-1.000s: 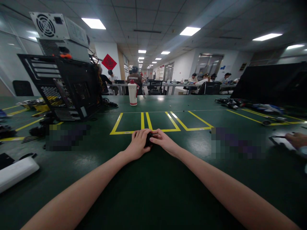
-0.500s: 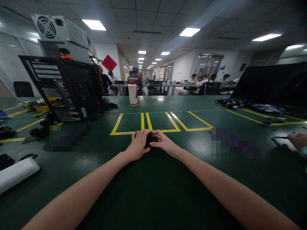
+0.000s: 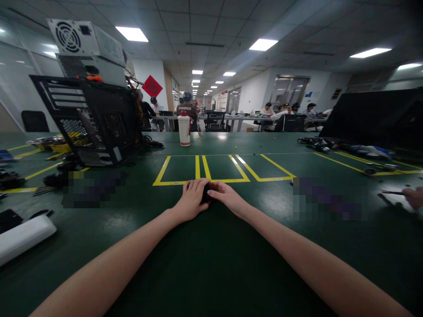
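Note:
Between my two hands, low over the green table (image 3: 211, 264), is a small black object (image 3: 206, 193), mostly covered by fingers, so its kind does not show. My left hand (image 3: 191, 200) is wrapped around it from the left, the fingers curled over its top and the thumb underneath. From the right, my right hand (image 3: 227, 197) grips the same object, its thumb pressed on the near side and the fingertips behind. Both hands are just this side of the yellow tape outlines (image 3: 198, 181) on the tabletop.
A black computer case (image 3: 99, 121) stands at left with a power supply (image 3: 86, 37) on top. A white bottle (image 3: 184, 131) stands farther back. A white block (image 3: 29, 237) lies at left. At right are a dark monitor (image 3: 376, 114) and another person's hand (image 3: 414, 197) with a thin tool.
My right thumb has moved up along the near side of the black object, and the right fingers have shifted slightly. My left hand keeps its hold.

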The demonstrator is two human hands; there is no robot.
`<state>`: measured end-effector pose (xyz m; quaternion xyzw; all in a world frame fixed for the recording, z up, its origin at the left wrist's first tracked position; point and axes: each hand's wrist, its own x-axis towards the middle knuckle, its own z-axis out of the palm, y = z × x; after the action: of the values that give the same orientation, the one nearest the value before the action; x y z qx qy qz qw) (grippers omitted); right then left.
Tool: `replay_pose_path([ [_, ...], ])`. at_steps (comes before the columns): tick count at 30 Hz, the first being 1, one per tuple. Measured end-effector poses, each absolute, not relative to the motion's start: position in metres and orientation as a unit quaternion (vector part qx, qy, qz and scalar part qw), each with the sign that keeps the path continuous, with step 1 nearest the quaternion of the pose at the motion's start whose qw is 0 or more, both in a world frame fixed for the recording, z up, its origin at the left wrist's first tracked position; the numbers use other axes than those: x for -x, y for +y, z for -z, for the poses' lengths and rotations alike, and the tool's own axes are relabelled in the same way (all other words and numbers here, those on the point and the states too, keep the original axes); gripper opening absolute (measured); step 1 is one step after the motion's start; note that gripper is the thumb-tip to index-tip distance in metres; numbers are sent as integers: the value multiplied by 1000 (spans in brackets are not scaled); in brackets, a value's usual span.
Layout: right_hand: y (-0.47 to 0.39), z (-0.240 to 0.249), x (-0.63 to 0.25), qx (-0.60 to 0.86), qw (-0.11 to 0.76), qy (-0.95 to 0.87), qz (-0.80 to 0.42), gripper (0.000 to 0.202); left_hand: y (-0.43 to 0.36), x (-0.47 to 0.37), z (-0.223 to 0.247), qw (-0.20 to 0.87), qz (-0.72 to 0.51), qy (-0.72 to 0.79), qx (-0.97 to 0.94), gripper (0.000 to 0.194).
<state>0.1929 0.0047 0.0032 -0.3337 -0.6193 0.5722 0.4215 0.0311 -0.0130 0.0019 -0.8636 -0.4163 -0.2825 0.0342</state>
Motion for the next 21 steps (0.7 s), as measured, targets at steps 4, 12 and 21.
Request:
replay_pose_path([
  [4, 1, -7, -196, 298, 407, -627, -594, 42, -14, -31, -4, 25, 282, -417, 864, 59],
  [12, 7, 3, -194, 309, 439, -624, -567, 29, -13, -32, -1, 33, 287, -419, 861, 57],
  [21, 5, -4, -195, 313, 414, -625, -584, 34, -14, -31, -3, 29, 282, -415, 865, 58],
])
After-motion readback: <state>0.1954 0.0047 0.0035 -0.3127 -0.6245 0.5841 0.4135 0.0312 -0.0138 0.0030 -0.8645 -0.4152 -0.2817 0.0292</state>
